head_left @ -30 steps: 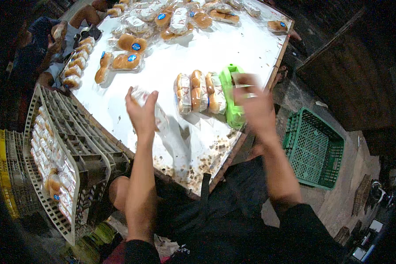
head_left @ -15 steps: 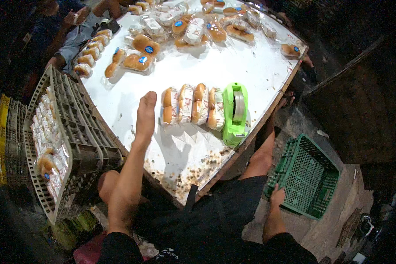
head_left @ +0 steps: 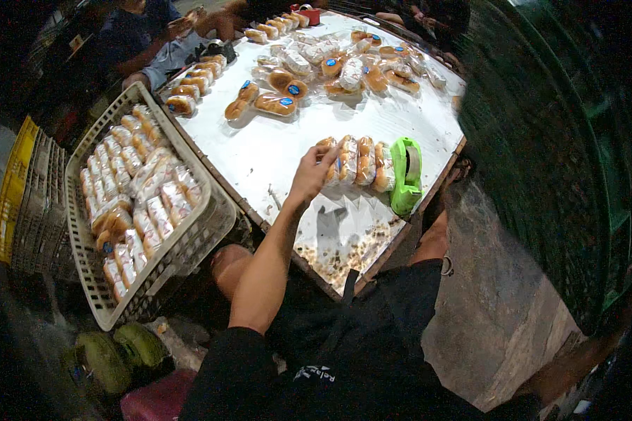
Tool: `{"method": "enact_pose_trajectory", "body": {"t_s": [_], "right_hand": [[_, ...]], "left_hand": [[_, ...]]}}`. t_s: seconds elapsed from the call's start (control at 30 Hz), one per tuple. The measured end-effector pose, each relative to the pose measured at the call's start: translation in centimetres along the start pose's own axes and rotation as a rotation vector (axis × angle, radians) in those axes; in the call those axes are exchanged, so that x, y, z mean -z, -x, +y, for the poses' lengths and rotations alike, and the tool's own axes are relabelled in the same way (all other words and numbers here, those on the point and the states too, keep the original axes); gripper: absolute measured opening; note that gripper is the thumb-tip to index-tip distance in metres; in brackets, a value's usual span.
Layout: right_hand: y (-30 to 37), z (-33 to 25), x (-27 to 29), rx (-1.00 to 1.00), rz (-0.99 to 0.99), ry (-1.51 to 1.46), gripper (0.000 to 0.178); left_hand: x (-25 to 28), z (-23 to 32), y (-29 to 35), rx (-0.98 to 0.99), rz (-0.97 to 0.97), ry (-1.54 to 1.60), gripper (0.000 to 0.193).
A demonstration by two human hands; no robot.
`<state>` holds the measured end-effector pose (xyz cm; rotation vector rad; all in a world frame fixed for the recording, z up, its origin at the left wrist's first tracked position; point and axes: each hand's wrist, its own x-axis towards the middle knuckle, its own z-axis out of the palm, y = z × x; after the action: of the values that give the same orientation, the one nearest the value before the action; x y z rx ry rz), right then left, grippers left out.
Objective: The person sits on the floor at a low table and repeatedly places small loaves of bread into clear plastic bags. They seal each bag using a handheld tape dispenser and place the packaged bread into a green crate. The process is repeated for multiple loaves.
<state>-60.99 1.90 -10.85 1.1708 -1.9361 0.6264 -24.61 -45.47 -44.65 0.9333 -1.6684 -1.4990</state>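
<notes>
A short row of bagged bread rolls (head_left: 365, 163) stands on the white tabletop, its right end against a lime-green tape dispenser (head_left: 406, 175). My left hand (head_left: 311, 175) is at the row's left end, fingers stretched out over the nearest roll pack and touching it, not wrapped around it. On the right, a dark green plastic crate (head_left: 548, 154) is raised close to me and fills that side. My right forearm (head_left: 576, 372) reaches up to the crate's lower edge; the fingers are lost in shadow there.
A cream crate (head_left: 95, 281) full of bagged rolls leans at the table's left, beside stacked crates with a yellow one (head_left: 14, 189). More bagged rolls (head_left: 344, 70) lie across the far tabletop (head_left: 260, 154). Other people (head_left: 147, 42) sit at the far side.
The green crate has come up from the floor on the right. My left hand has moved onto the row's left end. The view has shifted, showing more of the cream crate.
</notes>
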Motion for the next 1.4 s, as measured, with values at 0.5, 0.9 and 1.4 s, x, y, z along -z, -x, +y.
{"method": "enact_pose_trajectory", "body": {"t_s": [0.5, 0.9, 1.4], "right_hand": [[2.4, -37.6, -17.2, 0.635, 0.049, -1.148, 0.069], [0.2, -55.7, -24.8, 0.846, 0.182, -1.437, 0.052], [-1.4, -60.3, -27.7, 0.825, -0.047, -1.338, 0.048]], "left_hand": [[-1.6, -1.2, 6.0, -0.173, -0.141, -0.788, 0.058], [-1.4, -0.9, 3.7, -0.245, -0.218, -0.687, 0.063], [-3.5, 0.7, 0.4, -0.182, -0.300, -0.732, 0.057]]}}
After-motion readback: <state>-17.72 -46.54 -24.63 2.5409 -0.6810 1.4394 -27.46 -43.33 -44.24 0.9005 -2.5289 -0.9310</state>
